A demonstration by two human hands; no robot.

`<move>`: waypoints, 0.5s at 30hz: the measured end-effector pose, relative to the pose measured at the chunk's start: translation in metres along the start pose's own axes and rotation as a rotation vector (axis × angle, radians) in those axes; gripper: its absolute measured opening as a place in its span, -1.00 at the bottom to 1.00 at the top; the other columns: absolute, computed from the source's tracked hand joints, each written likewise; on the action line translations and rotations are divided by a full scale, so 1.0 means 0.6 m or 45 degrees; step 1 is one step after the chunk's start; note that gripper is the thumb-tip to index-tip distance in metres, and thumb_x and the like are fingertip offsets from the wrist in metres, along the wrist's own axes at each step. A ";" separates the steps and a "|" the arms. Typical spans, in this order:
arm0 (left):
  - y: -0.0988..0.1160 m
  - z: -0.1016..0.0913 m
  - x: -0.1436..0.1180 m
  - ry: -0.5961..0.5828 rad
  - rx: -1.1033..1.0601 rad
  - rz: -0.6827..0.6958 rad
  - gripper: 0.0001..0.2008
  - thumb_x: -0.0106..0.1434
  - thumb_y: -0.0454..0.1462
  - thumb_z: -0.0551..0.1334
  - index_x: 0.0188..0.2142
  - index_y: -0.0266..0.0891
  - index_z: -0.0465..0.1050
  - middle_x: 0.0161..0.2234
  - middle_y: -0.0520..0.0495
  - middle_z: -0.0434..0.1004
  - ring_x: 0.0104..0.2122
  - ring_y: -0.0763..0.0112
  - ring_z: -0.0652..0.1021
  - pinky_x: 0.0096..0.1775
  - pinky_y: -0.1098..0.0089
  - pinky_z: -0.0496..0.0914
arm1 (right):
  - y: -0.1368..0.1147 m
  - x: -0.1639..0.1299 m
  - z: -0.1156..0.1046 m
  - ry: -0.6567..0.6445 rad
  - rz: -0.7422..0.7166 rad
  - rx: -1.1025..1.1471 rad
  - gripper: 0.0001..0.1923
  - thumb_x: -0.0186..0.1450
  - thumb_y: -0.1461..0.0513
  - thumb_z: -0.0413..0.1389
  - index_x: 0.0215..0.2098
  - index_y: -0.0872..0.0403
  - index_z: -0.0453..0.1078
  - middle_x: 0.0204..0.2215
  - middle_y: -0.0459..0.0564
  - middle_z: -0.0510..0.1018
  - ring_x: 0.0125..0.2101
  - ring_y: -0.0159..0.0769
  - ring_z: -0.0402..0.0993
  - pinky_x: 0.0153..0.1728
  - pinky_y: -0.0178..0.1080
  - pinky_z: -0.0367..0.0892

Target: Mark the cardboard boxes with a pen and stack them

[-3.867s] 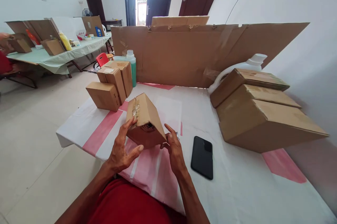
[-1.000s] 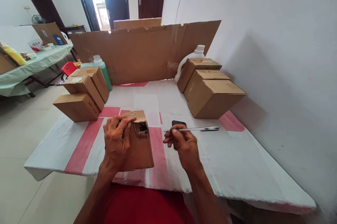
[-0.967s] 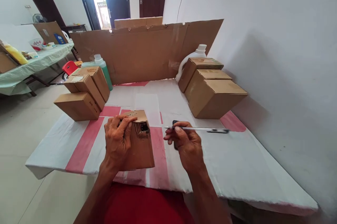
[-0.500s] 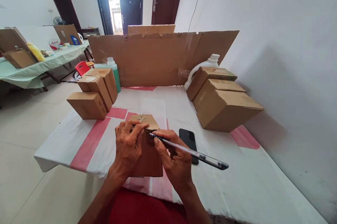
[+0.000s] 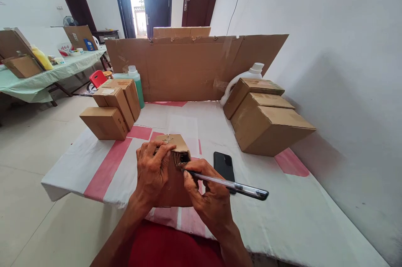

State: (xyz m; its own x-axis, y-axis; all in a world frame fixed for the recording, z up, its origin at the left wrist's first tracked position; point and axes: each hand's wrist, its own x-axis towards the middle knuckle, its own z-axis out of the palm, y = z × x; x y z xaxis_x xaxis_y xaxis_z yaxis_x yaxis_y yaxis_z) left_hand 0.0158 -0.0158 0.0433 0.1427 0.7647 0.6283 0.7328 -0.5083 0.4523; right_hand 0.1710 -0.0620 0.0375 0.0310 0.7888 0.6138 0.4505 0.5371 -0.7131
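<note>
A small brown cardboard box (image 5: 172, 191) stands in front of me at the near edge of the table, with scribbled dark lines on its top. A ragged dark hole (image 5: 182, 158) shows near its upper right edge. My left hand (image 5: 153, 162) is closed on the box's top edge, fingers curled over it. In my right hand (image 5: 209, 187) is a clear pen with a black end (image 5: 238, 186), pinched between thumb and fingers. The pen's tip is just below the hole, at its lower rim; whether it touches the cardboard I cannot tell.
A black phone (image 5: 224, 167) lies right of the box. Brown boxes (image 5: 113, 108) and a green bottle (image 5: 138, 87) stand at left; more boxes (image 5: 266, 120) and a white jug (image 5: 256, 70) at right. A tall cardboard panel (image 5: 185, 70) closes the back.
My right hand has moved slightly down, bringing the pen's tip out of the hole to just below it. The hole now shows more fully. My left hand stays on the box.
</note>
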 end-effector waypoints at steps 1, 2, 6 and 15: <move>0.001 0.000 -0.001 0.005 0.001 0.006 -0.74 0.50 -0.29 0.09 -0.04 -0.08 0.57 -0.11 -0.09 0.58 -0.09 0.18 0.49 -0.02 0.17 0.30 | 0.000 -0.005 -0.002 0.014 0.011 0.003 -0.86 0.40 0.35 0.06 -0.26 0.00 0.38 -0.38 -0.09 0.49 -0.38 -0.34 0.47 -0.41 -0.29 0.36; 0.001 0.000 -0.001 0.011 0.003 0.014 -0.74 0.50 -0.29 0.10 -0.03 -0.08 0.57 -0.11 -0.09 0.58 -0.09 0.17 0.49 -0.02 0.17 0.30 | 0.000 -0.009 -0.005 0.045 0.039 0.006 -0.87 0.40 0.35 0.06 -0.26 0.00 0.39 -0.39 -0.09 0.48 -0.40 -0.34 0.46 -0.42 -0.29 0.36; 0.001 0.001 -0.002 0.021 0.015 0.035 -0.74 0.50 -0.31 0.10 -0.03 -0.09 0.57 -0.11 -0.09 0.58 -0.08 0.17 0.49 -0.03 0.17 0.29 | 0.008 -0.018 -0.030 0.313 0.288 0.158 -0.93 0.43 0.24 0.11 -0.23 -0.01 0.43 -0.35 -0.09 0.51 -0.44 -0.37 0.46 -0.44 -0.30 0.36; -0.004 -0.002 -0.004 0.011 0.009 0.071 -0.77 0.48 -0.26 0.14 -0.01 -0.13 0.56 -0.08 -0.12 0.56 -0.06 0.10 0.49 -0.01 0.11 0.28 | 0.152 -0.050 -0.033 -0.375 0.946 -0.318 -0.78 0.42 0.18 0.08 -0.39 0.04 0.30 -0.47 -0.03 0.59 -0.51 -0.31 0.47 -0.46 -0.29 0.24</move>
State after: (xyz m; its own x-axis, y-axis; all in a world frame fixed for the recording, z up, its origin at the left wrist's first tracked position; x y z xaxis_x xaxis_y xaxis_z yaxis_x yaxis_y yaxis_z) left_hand 0.0128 -0.0167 0.0413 0.1777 0.7320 0.6577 0.7288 -0.5470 0.4119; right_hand 0.2286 -0.0425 -0.0393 0.1791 0.9759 -0.1243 0.5902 -0.2076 -0.7801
